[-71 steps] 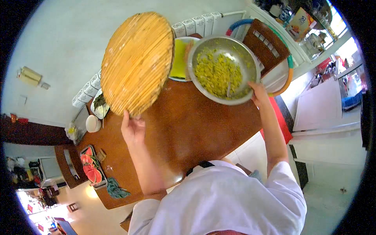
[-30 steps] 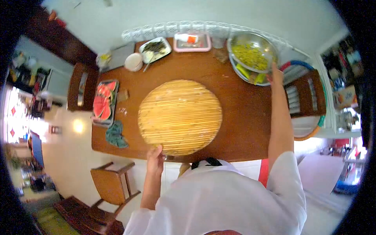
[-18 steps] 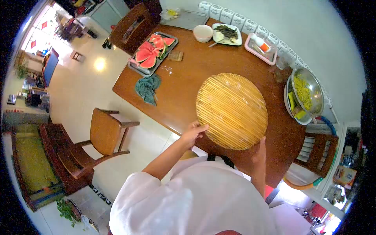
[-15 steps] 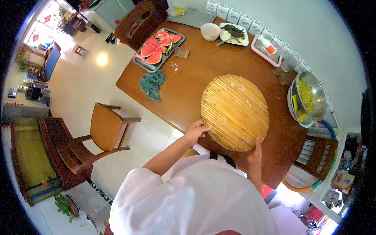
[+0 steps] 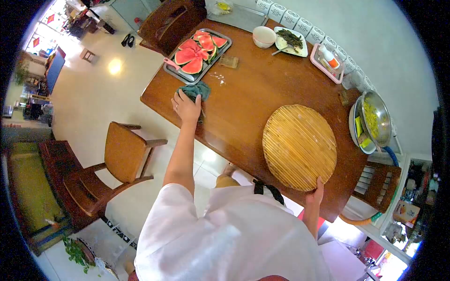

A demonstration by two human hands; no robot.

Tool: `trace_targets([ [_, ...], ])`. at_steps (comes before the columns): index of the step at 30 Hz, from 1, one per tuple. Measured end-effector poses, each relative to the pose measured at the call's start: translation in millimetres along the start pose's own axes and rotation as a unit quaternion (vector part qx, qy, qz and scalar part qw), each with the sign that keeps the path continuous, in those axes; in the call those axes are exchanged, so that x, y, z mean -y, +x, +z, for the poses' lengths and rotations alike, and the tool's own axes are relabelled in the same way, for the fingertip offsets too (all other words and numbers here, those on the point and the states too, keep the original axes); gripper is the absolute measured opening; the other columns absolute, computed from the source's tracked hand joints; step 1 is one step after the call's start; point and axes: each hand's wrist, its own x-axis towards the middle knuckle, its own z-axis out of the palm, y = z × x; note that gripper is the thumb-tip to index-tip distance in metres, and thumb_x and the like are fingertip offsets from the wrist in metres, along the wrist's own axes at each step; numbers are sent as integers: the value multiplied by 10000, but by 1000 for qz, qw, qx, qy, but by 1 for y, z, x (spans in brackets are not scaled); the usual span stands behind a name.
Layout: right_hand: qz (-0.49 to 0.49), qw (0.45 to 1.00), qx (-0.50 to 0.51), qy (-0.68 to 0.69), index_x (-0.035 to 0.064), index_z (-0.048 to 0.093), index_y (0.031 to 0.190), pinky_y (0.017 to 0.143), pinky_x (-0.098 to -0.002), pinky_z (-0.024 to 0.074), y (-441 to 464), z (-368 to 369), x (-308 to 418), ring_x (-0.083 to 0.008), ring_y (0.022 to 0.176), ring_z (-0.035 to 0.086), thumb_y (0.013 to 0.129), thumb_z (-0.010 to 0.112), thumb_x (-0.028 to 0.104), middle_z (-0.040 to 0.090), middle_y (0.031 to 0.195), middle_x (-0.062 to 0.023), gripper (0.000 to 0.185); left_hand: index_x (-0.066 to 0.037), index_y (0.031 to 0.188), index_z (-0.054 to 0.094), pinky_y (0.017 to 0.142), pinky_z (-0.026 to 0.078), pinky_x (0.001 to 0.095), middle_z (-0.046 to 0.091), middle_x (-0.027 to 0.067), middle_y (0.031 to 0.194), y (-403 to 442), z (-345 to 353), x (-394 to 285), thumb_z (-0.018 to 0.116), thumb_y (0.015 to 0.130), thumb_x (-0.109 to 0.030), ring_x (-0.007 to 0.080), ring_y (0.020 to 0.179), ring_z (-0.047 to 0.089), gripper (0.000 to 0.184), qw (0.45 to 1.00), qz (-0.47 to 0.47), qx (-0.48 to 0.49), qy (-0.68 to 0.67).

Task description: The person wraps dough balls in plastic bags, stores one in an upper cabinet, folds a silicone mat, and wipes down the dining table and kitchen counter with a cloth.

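Observation:
My left hand (image 5: 187,107) reaches out to a crumpled dark green cloth (image 5: 199,89) near the table's left edge. Its fingers are spread over the near part of the cloth, and the hand hides some of it. A round tray of bamboo slats (image 5: 300,147), with whitish marks on its surface, lies at the near right of the wooden table. At the tray's near right rim, my right hand (image 5: 315,194) grips the edge with the thumb on top; the other fingers are mostly hidden.
Beyond the cloth, a metal tray (image 5: 226,47) bears cut watermelon (image 5: 192,55) and a pink-handled knife (image 5: 171,63). Along the wall stand a bowl (image 5: 264,37), a plate of greens (image 5: 291,42), a pink tray (image 5: 323,72) and a steel bowl (image 5: 383,114). A wooden chair (image 5: 124,152) stands left.
My left hand has let go of the bamboo tray and moved up and left onto the green cloth. The tray has shifted rightward and toward me, with my right hand still at its rim.

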Motion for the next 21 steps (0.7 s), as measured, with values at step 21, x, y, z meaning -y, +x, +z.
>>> trace_targets([
  [21, -71, 995, -60, 41, 13, 426, 1276, 911, -439, 468, -98, -27, -8, -279, 1096, 544, 868, 595, 259, 542, 1218, -123, 505, -126, 1397, 357, 1100, 146, 505, 242, 181, 1472, 4, 74, -134, 437, 881, -490, 404, 1357, 175, 637, 975, 168, 142, 13],
])
